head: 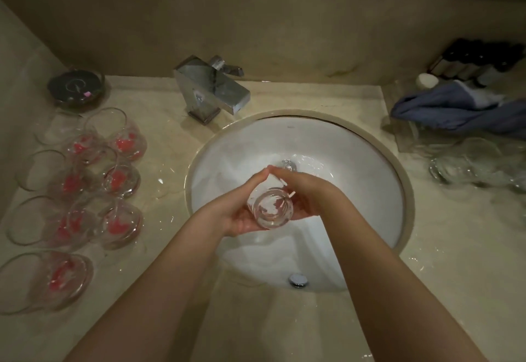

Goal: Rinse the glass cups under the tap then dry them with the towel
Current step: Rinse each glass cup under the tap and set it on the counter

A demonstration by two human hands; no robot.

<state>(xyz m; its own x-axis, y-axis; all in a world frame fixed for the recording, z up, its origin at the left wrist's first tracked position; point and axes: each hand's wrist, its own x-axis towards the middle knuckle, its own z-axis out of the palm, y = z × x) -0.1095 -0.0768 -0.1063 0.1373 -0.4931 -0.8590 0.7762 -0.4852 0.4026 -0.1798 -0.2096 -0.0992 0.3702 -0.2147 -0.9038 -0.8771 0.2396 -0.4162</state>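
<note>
**Midway: one cup rinsing, many waiting**

Glass cup (270, 210) over the sink (370, 145), clasped between left hand (242, 205) and right hand (301, 191), fingers curled round it. Left of sink: red-marked cups (119, 145) probably unrinsed. Right of sink: clear glasses (466, 165), towel (461, 108)

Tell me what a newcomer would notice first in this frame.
Both hands, left hand and right hand, cup one clear glass cup over the white sink basin. On the counter to the left lie glass cups with red marks; at right, a blue towel.
</note>
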